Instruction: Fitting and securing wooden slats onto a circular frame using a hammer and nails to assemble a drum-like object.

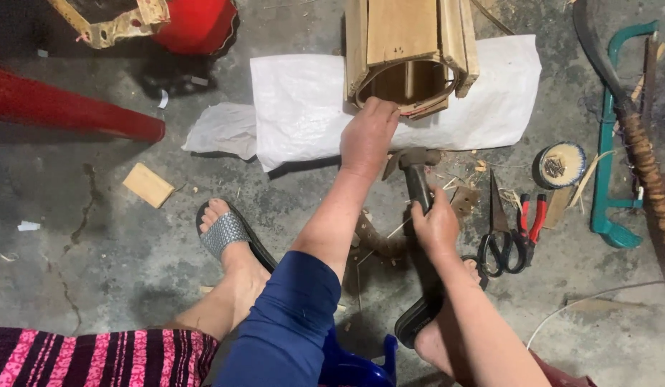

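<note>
Left hand (pixel 368 136): fingers clenched on the rim of the wooden slatted cylinder (pixel 410 54). Right hand (pixel 434 226): fingers grasping the hammer (pixel 415 168) handle, head just below the left-hand fingers.

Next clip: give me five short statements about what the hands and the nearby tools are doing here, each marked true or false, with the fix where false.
1. The left hand grips the rim of the bamboo frame. True.
2. The right hand holds a pair of scissors. False: it holds a hammer; the scissors lie on the floor.
3. The bamboo frame rests on a white sack. True.
4. The red-handled pliers lie to the left of the person's sandalled foot. False: they lie to the right, beside the scissors.
5. A green-framed saw lies at the right edge. True.
</note>
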